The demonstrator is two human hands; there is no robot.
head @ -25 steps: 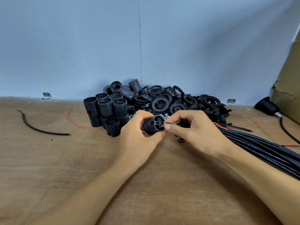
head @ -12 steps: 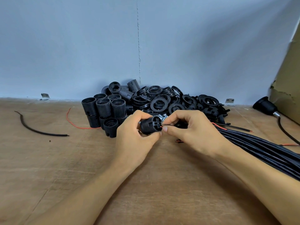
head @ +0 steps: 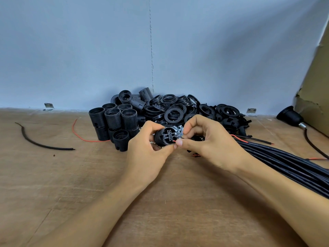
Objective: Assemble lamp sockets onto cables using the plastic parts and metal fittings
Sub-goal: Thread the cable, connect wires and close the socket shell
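from the head view, the left hand [head: 147, 150] is gripping a black socket [head: 164, 138] just above the table [head: 71, 193], in front of the pile of plastic parts [head: 175, 111]. the right hand [head: 211, 146] is pinching a red wire [head: 175, 140] at the socket's open end. pushed in crooked, the thin wire is probably going to bend or miss its slot.

Black sockets [head: 114, 122], red wire [head: 80, 134], brown table [head: 53, 184], blue wall [head: 71, 50].

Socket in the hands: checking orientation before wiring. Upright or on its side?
On its side: the left hand grips the socket, terminal end facing the right hand, which pinches a red wire.
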